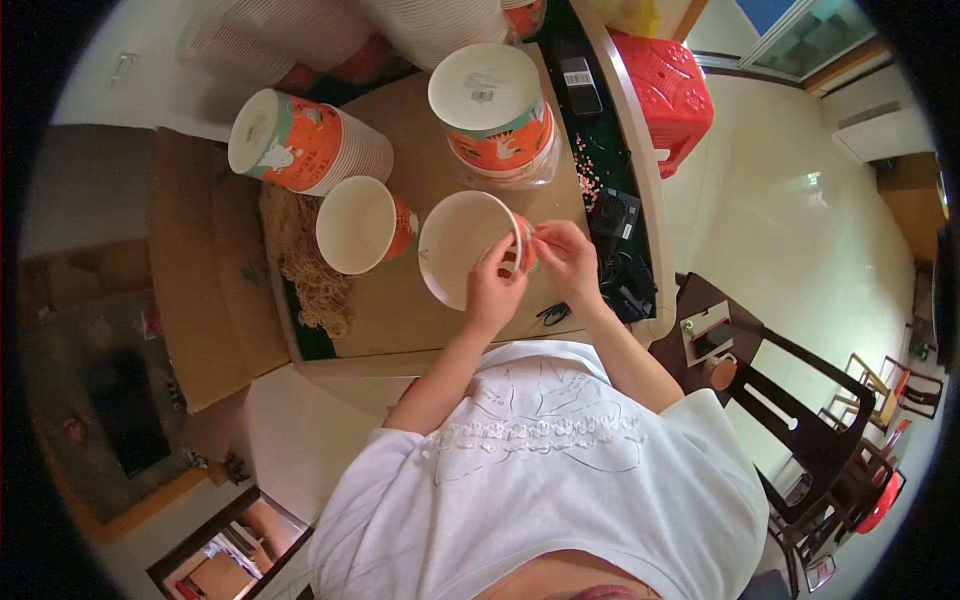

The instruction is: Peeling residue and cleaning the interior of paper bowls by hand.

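Observation:
A white-lined paper bucket (455,245) with an orange printed outside lies tipped on the cardboard-covered table, its mouth toward me. My left hand (495,285) is closed at the bucket's right rim, fingers bent over the edge. Against the orange outer wall, my right hand (568,262) pinches with thumb and fingertips; whatever is between them is too small to make out. Just left stands a second paper bucket (357,225), open side up and tilted. Beside it, a tangled heap of tan cords (312,265) lies along the table's left side.
Stacked buckets rise farther back: one stack (330,145) leans at left, another (497,130) stands upside down. Small pink pieces (588,175), a black phone-like device (578,88) and black adapters (625,275) line the right edge. A red stool (665,95) stands beyond; a cardboard flap (205,280) hangs left.

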`<state>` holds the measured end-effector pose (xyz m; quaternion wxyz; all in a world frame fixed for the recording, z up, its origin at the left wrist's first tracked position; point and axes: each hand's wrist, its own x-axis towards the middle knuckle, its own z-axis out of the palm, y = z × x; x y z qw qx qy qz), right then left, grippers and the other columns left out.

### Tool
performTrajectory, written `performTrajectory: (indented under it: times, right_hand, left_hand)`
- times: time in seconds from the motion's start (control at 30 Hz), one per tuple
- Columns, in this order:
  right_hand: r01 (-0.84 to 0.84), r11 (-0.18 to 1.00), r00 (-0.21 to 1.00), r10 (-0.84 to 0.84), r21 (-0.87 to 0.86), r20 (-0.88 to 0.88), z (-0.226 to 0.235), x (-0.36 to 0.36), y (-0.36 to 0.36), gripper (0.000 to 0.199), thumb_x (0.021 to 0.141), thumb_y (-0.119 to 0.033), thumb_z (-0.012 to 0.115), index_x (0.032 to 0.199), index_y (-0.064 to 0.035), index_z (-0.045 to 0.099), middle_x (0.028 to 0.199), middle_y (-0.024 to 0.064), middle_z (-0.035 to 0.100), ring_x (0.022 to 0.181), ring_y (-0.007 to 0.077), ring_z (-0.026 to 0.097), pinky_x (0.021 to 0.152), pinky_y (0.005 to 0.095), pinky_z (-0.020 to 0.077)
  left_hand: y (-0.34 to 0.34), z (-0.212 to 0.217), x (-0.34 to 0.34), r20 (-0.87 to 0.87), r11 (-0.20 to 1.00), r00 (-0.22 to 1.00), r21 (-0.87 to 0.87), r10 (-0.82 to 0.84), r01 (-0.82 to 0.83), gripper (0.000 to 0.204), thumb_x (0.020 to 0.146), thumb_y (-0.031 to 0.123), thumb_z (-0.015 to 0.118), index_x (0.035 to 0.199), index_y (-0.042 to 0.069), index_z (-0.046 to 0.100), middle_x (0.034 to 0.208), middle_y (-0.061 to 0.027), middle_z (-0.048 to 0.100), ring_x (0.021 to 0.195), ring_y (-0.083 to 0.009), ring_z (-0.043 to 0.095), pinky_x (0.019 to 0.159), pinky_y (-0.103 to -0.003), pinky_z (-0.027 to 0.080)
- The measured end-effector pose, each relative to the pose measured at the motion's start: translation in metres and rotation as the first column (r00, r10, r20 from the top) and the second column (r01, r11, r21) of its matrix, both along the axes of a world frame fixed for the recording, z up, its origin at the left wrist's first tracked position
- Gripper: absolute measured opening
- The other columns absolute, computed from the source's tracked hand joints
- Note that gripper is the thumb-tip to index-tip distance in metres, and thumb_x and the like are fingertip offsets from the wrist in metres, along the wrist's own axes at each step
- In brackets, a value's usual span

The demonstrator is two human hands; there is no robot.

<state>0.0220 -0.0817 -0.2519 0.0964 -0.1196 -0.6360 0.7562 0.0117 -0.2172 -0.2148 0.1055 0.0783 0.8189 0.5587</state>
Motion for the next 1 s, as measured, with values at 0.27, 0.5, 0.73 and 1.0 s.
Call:
performTrajectory:
  times: [0.27, 0.5, 0.73, 1.0]
  right_hand:
    - [-0.030, 0.963, 0.990, 0.065, 0.270, -0.122, 0.029, -0.006, -0.018, 0.012, 0.074, 0.000, 0.068, 0.083, -0.0008, 0.060, 0.091, 0.0110, 0.059, 0.084, 0.0222, 0.061, 0.072, 0.0289, 0.0496]
    - [-0.051, 0.957, 0.988, 0.089, 0.284, -0.123, 0.038, -0.002, -0.018, 0.013, 0.073, 0.000, 0.069, 0.081, -0.0012, 0.058, 0.092, 0.0106, 0.060, 0.083, 0.0225, 0.061, 0.072, 0.0304, 0.0490]
    - [-0.065, 0.938, 0.987, 0.112, 0.341, -0.118, 0.040, 0.002, -0.018, 0.013, 0.072, 0.001, 0.069, 0.081, -0.0007, 0.059, 0.093, 0.0106, 0.061, 0.085, 0.0223, 0.061, 0.074, 0.0302, 0.0490]
    - [-0.064, 0.901, 0.979, 0.140, 0.428, -0.150, 0.042, 0.004, -0.012, 0.013, 0.071, 0.003, 0.068, 0.082, -0.0011, 0.061, 0.094, 0.0106, 0.061, 0.086, 0.0239, 0.061, 0.075, 0.0308, 0.0491]
  left_hand:
    - [-0.026, 0.019, 0.001, 0.272, 0.949, 0.962, 0.296, 0.022, -0.105, 0.043, 0.078, -0.007, 0.052, 0.120, 0.000, 0.054, 0.103, -0.0073, 0.063, 0.087, -0.0112, 0.062, 0.069, -0.025, 0.056]
    - [-0.028, 0.020, 0.002, 0.314, 0.936, 0.948, 0.315, 0.055, -0.159, 0.027, 0.081, -0.003, 0.056, 0.108, -0.002, 0.059, 0.090, -0.0037, 0.065, 0.078, -0.0086, 0.062, 0.066, -0.023, 0.053]
    - [-0.028, 0.024, 0.002, 0.373, 0.946, 0.927, 0.290, 0.030, -0.147, 0.022, 0.085, -0.003, 0.055, 0.107, -0.002, 0.059, 0.096, -0.0038, 0.063, 0.084, -0.0091, 0.060, 0.077, -0.022, 0.050]
    - [-0.026, 0.014, 0.003, 0.240, 0.933, 0.971, 0.346, 0.011, -0.096, 0.018, 0.086, 0.002, 0.056, 0.103, -0.002, 0.062, 0.087, -0.0046, 0.065, 0.076, -0.0094, 0.061, 0.065, -0.023, 0.050]
